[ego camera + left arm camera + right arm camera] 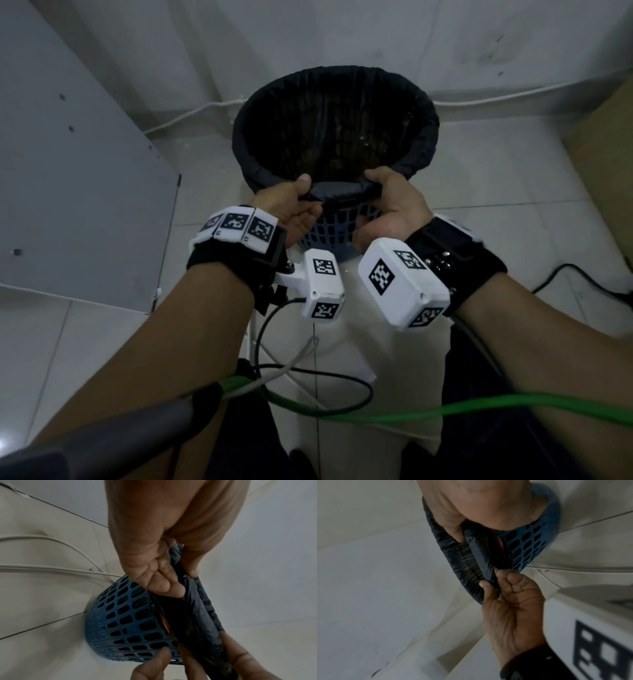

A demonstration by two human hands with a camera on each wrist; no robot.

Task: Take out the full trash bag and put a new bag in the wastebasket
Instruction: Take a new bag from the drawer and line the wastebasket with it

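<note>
The black trash bag (337,137) lines the blue wastebasket (329,234) on the tiled floor (479,178). Your left hand (291,205) and right hand (394,202) each pinch its near rolled edge, thumbs on top, the basket's lattice wall just below your fingers (163,584).

We see a thin, crinkled black plastic trash bag (416,137) lining a blue perforated plastic wastebasket (120,622) on glossy pale floor tiles (479,192)
</note>
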